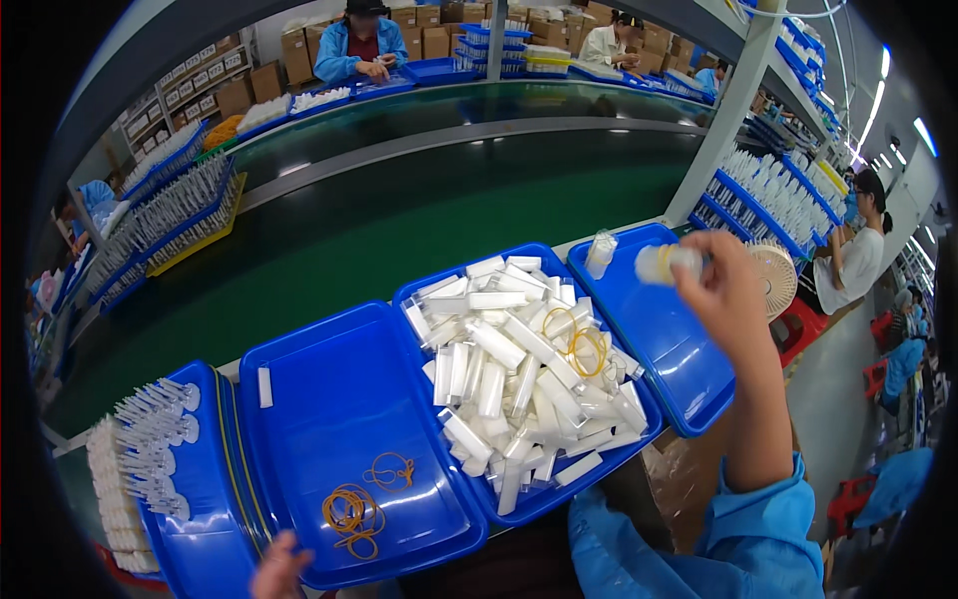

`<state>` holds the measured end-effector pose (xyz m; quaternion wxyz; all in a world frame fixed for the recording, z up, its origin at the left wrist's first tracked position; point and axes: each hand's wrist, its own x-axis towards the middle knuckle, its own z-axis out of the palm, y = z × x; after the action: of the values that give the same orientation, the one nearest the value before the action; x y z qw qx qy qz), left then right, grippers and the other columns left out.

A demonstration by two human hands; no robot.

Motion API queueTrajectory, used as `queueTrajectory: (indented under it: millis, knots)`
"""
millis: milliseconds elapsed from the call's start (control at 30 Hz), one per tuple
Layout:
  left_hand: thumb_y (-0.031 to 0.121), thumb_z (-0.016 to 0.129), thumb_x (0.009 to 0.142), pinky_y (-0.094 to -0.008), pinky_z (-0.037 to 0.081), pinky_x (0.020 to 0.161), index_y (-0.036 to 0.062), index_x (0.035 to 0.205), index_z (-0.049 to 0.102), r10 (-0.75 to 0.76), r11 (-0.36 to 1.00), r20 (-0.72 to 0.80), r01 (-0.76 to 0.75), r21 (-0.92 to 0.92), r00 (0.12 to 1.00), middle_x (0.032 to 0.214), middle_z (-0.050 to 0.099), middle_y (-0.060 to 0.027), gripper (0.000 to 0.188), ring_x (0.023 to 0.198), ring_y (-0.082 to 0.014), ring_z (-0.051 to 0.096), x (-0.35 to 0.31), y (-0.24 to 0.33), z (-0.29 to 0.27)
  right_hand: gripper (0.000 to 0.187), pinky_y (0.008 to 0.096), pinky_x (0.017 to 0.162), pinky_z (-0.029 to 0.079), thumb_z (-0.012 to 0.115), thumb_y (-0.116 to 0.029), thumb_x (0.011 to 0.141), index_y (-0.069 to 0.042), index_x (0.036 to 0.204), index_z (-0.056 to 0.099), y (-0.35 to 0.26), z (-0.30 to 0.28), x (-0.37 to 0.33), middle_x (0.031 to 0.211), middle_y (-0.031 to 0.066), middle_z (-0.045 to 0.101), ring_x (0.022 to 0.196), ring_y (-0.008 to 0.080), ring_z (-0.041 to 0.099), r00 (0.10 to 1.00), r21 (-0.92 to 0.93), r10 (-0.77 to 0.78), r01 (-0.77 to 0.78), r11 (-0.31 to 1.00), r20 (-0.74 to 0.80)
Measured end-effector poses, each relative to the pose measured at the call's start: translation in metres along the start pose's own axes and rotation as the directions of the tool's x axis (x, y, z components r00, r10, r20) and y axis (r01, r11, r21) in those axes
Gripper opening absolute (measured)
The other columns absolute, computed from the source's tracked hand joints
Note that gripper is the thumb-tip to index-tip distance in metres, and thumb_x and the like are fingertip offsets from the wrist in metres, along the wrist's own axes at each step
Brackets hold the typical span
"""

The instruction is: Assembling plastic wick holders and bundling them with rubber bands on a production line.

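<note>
My right hand (720, 290) is closed around a bundle of whitish, translucent pieces (667, 265) with a yellowish band about it, held above the right-hand blue tray (667, 344). A similar clear-and-white bundle (601, 255) stands upright in that tray's far left corner. Low at the left, my left hand (281, 569) is partly cut off and slightly blurred; its fingers look loosely apart, with nothing visible in them. It is beside the near edge of a blue tray (339, 374) holding a pile of rubber bands (351, 519) and one white piece (264, 387).
A middle blue tray (539, 250) is heaped with white pieces in clear sleeves (499, 344), rubber bands on top. Clear-stemmed pieces (160, 439) fill a tray at left. Beyond runs a green conveyor (449, 200). A post (733, 120) and fan (770, 280) stand at right; co-workers sit around.
</note>
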<state>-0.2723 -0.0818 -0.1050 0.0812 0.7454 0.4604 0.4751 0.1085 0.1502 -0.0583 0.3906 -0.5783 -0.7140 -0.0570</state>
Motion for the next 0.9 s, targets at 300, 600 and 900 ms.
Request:
queueTrajectory:
  millis: [300,600,900]
  knots:
    - [-0.011,0.061,0.062,-0.0371,0.047,0.067,0.0044,0.116,0.044,-0.251,0.637,0.109,0.079,0.766,0.962,0.099,0.052,-0.0187,0.059,0.083,-0.0334,0.057,-0.023,-0.075,-0.1,0.03,0.0341,0.055,0.047,0.07,-0.027,0.073,-0.004,0.087,0.058,0.105,0.097,0.061,0.064,0.013,0.06,0.059,0.0233,0.062,0.953,-0.028,0.194,-0.192,0.981,0.234]
    - [0.004,0.065,0.065,-0.0404,0.046,0.072,0.0045,0.095,0.052,-0.324,0.533,0.138,0.06,0.844,0.936,0.102,0.051,-0.0168,0.032,0.088,-0.0346,0.054,-0.001,-0.137,-0.11,0.042,0.0416,0.078,0.048,0.065,-0.032,0.077,-0.005,0.108,0.059,0.067,0.102,0.071,0.105,0.0195,0.056,0.093,0.0364,0.058,0.973,-0.439,0.029,0.077,0.895,0.23]
    - [0.01,0.058,0.073,-0.0357,0.048,0.063,0.0066,0.086,0.054,-0.187,0.397,0.139,-0.055,0.916,0.972,0.082,0.051,-0.01,0.015,0.075,-0.0267,0.056,0.016,-0.177,-0.113,0.034,0.0399,0.078,0.049,0.054,-0.006,0.071,-0.01,0.105,0.058,-0.223,0.194,0.045,0.106,0.0106,0.054,0.097,0.0298,0.057,0.333,0.388,-0.75,0.696,0.604,0.571]
